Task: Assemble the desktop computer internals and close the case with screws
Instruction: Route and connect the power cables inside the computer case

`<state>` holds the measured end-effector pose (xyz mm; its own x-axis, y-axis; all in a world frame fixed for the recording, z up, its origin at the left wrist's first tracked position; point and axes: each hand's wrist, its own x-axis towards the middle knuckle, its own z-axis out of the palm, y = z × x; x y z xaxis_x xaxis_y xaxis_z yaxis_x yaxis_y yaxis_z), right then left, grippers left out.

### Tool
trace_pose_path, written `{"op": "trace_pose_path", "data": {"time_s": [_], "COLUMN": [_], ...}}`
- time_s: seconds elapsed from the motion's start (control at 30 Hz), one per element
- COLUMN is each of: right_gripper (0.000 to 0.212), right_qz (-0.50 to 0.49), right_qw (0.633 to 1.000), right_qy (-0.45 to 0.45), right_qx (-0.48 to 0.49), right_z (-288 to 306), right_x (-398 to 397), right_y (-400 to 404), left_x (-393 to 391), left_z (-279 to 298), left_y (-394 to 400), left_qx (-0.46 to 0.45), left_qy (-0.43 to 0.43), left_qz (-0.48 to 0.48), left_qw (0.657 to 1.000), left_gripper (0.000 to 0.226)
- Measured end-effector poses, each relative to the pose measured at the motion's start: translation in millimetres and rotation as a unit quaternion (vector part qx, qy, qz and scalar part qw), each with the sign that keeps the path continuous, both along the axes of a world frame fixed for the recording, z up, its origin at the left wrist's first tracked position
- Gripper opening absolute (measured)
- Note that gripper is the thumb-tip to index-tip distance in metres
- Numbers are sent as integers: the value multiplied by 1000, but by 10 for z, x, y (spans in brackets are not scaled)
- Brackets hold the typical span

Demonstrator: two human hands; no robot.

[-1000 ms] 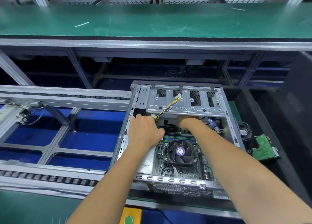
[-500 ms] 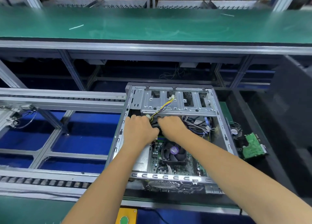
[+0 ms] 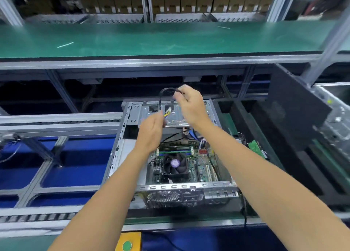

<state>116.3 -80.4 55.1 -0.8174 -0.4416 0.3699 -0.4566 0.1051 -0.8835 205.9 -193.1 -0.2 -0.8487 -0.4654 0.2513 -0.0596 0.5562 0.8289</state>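
Open grey metal computer case [image 3: 130, 118] lies on conveyor frame, green motherboard with black round cooler fan [image 3: 175, 164] exposed inside. Right hand [image 3: 191, 107] raised above drive cage, fingers pinching thin black cable [image 3: 164, 91]. Left hand [image 3: 151, 133] over case interior; finger state cannot be told, blurred.

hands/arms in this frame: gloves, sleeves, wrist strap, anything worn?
Nothing worn that shows. The left hand and the right hand are bare, with no gloves, and no rings or watch are visible. Both forearms are uncovered from wrist to the bottom edge of the frame; no sleeve or cuff comes into view. No wrist strap or cable is attached to either arm. The hands are slightly motion-blurred.
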Motion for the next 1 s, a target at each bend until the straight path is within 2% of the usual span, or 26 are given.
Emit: {"op": "trace_pose_path", "data": {"time_s": [0.07, 0.1, 0.13, 0.2, 0.23, 0.3, 0.37, 0.4, 0.43, 0.5, 0.53, 0.6, 0.67, 0.8, 0.9, 1.0], "right_gripper": [26, 28, 29, 28, 28, 27, 26, 26, 25, 27, 28, 29, 24, 23, 25, 39], "right_qz": [-11, -12, -8, 2, 9, 33, 66, 85, 106, 145, 157, 156, 121, 6, -53, 14], "right_qw": [997, 994, 990, 982, 978, 973, 971, 969, 967, 969, 973, 979, 981, 980, 947, 895], "right_qy": [-51, -75, -99, -145, -162, -179, -186, -191, -196, -186, -167, -116, -69, -62, -87, -98], "right_qx": [-62, -83, -99, -123, -131, -139, -137, -133, -123, -72, -28, 67, 133, 189, 305, 435], "right_z": [179, 240, 294, 358, 375, 383, 371, 356, 337, 291, 268, 240, 228, 122, -28, -79], "right_x": [-60, -84, -98, -108, -110, -109, -121, -125, -129, -130, -129, -166, -248, -450, -556, -539], "right_y": [101, 156, 206, 272, 296, 338, 364, 367, 366, 350, 344, 349, 381, 514, 625, 694], "left_x": [-58, -86, -117, -189, -214, -264, -309, -332, -357, -391, -405, -429, -384, -315, -364, -415], "left_z": [80, 81, 59, -48, -92, -192, -247, -281, -324, -385, -390, -425, -439, -495, -496, -504], "left_y": [117, 168, 221, 338, 427, 603, 762, 827, 880, 940, 937, 847, 738, 662, 686, 714], "left_qx": [130, 170, 168, 50, 8, -6, 50, 58, 44, 18, 35, 76, 104, 246, 337, 364], "left_qy": [15, 6, -19, -108, -149, -182, -191, -192, -189, -177, -165, -163, -184, -152, -140, -135], "left_qz": [-32, -50, -71, -107, -126, -172, -207, -216, -216, -155, -106, -41, -17, -6, 7, 9], "left_qw": [991, 984, 983, 987, 981, 968, 958, 956, 957, 972, 980, 983, 977, 957, 931, 922], "left_gripper": [63, 58, 45, 12, 12, 46, 76, 79, 71, 28, 17, 27, 26, 35, 41, 35]}}
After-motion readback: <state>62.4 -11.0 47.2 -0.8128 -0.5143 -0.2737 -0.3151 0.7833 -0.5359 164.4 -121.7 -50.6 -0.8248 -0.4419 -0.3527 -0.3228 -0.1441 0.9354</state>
